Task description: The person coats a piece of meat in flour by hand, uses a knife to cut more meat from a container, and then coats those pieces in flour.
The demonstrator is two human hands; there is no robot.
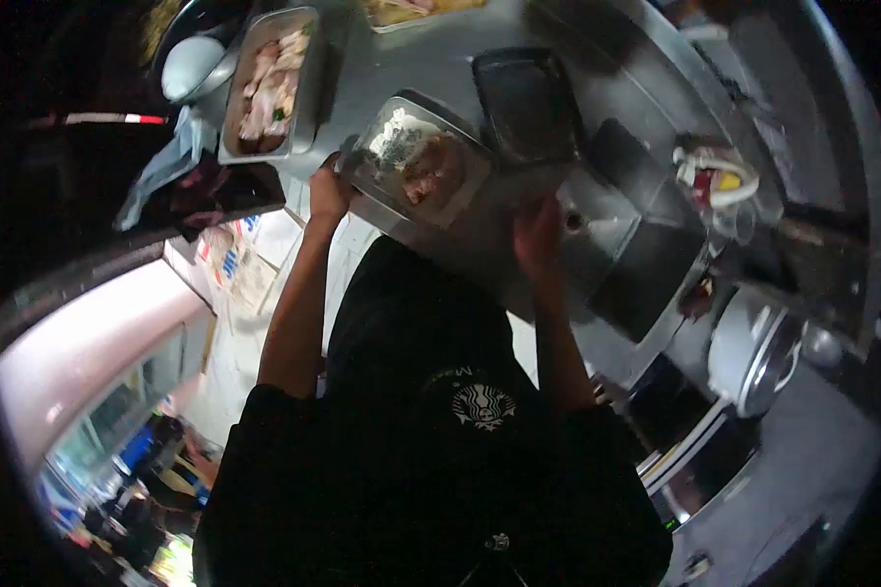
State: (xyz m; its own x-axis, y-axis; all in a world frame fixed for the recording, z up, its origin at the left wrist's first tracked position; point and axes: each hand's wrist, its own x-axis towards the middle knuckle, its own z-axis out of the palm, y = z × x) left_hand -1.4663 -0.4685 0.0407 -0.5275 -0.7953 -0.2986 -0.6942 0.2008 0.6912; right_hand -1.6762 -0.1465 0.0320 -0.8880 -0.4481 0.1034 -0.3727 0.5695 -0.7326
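Observation:
My left hand (pixel 330 193) is closed on the left corner of a rectangular pan (pixel 374 182). White powder (pixel 402 133) lies toward the pan's far side, and a brownish piece of what looks like raw meat (pixel 433 174) is beside it. My right hand (pixel 538 235) is smeared by motion over the steel counter, just right of the pan and apart from it. Its fingers cannot be made out. Behind the right side of the pan sits a dark rectangular tray (pixel 527 103).
A deep metal pan (pixel 308 98) of raw meat pieces (pixel 272 90) stands at the left, near a white bowl (pixel 194 68) and a pale cloth (pixel 166 166). Another tray (pixel 392 26) lies at the far edge. A sink basin (pixel 646 269) is at right, beyond it a pot (pixel 744 352).

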